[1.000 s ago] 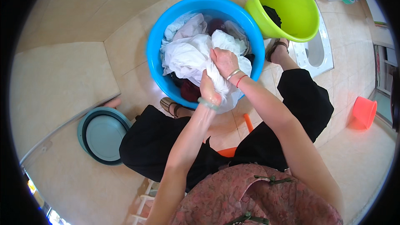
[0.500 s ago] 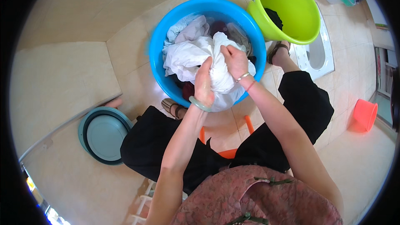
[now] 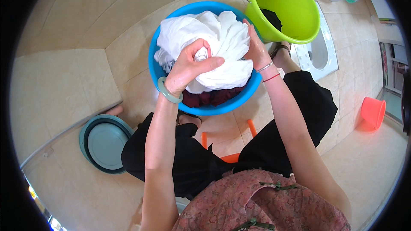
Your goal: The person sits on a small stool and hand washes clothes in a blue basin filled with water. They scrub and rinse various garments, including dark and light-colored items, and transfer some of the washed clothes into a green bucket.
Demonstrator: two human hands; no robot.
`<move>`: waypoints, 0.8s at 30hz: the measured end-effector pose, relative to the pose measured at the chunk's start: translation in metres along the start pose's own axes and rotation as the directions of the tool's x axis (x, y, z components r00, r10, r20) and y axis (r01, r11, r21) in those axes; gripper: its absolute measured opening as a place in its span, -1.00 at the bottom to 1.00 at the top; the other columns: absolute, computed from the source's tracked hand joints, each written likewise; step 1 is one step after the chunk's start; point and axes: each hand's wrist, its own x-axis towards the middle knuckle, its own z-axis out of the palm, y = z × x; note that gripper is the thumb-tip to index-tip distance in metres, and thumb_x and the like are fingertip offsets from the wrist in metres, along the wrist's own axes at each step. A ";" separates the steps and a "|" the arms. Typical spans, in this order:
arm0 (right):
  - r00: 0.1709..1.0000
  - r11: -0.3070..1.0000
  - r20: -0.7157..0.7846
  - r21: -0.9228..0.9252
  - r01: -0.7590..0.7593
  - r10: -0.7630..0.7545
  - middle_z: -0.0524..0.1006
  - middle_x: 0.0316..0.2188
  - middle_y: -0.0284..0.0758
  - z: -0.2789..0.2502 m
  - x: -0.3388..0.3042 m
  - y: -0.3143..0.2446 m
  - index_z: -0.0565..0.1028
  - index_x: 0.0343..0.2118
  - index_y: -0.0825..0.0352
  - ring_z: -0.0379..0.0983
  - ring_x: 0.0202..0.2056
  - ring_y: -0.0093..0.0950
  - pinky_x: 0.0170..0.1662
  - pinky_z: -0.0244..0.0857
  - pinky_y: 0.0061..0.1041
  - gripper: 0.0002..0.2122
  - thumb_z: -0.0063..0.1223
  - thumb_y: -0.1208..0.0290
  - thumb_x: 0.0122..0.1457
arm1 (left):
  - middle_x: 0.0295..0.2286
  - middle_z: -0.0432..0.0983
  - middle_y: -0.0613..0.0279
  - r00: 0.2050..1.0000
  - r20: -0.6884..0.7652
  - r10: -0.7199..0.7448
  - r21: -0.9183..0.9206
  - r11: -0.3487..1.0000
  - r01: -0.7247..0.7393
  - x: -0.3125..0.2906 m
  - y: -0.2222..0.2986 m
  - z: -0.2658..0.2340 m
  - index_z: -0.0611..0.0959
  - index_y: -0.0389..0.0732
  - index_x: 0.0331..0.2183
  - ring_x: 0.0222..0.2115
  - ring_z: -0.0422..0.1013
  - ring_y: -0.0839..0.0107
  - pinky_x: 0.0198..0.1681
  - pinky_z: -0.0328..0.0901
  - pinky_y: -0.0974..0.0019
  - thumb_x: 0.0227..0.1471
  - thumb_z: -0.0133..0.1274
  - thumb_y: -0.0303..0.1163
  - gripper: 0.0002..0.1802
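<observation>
A large white cloth lies bunched and gathered over the blue basin. My left hand is closed on a twisted bunch of it near the middle, thumb on one side and fingers curled on the other. Along the cloth's right side rests my right hand, its fingers stretched out toward the basin's far rim. Dark red fabric shows in the basin below the white cloth. The rest of the basin's contents is mostly covered.
A lime green bucket with a dark cloth inside stands beyond the basin on the right, beside a white squat toilet. A grey-green basin sits at left, a coral bucket at right. Orange stool legs show below me.
The white cloth has spread wider and risen over the basin, hiding more laundry. My left hand has shifted left and up; my right hand has left its grip and slid to the cloth's right side.
</observation>
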 end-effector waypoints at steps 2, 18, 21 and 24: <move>0.995 0.990 0.093 -0.140 0.036 -0.023 0.44 0.03 -0.32 0.002 -0.008 0.003 0.36 0.10 0.33 0.37 0.04 -0.45 0.08 0.26 -0.42 -0.45 0.27 0.19 0.09 | -0.40 0.42 0.41 0.998 -0.023 -0.059 0.101 0.993 0.061 0.002 -0.036 -0.020 0.46 -0.13 -0.39 -0.32 0.32 0.63 -0.25 0.23 0.51 -0.06 0.28 -0.40 -0.73; 0.820 0.387 0.492 -0.723 0.572 -0.294 0.46 -0.21 -0.20 0.082 -0.116 0.066 0.49 -0.01 0.28 0.43 -0.14 -0.22 -0.07 0.31 -0.38 -0.61 0.18 0.54 0.03 | 0.11 0.27 0.14 0.939 -0.214 -0.271 -0.778 0.628 0.004 0.015 -0.164 -0.017 0.27 -0.12 0.21 0.05 0.31 0.26 0.07 0.27 0.15 0.22 -0.06 0.01 -0.35; 0.748 0.133 0.598 -0.748 0.650 -0.290 0.43 -0.39 -0.24 0.091 -0.128 0.063 0.55 -0.31 0.30 0.46 -0.42 -0.28 -0.38 0.33 -0.41 -0.83 0.26 0.41 0.03 | -0.01 0.41 0.19 0.964 -0.017 -0.265 -0.913 0.397 0.092 0.017 -0.146 0.006 0.40 -0.17 0.11 -0.01 0.37 0.32 0.05 0.30 0.23 0.27 -0.14 -0.09 -0.51; 0.643 -0.030 0.693 -0.688 0.725 -0.327 0.46 -0.53 -0.24 0.100 -0.114 0.080 0.50 -0.46 0.27 0.44 -0.58 -0.24 -0.50 0.32 -0.33 -0.86 0.21 0.35 0.07 | -0.06 0.46 0.18 0.920 -0.313 -0.237 -0.833 0.534 -0.145 0.002 -0.180 -0.002 0.43 -0.19 0.06 -0.04 0.40 0.30 0.04 0.31 0.23 0.27 -0.14 -0.09 -0.53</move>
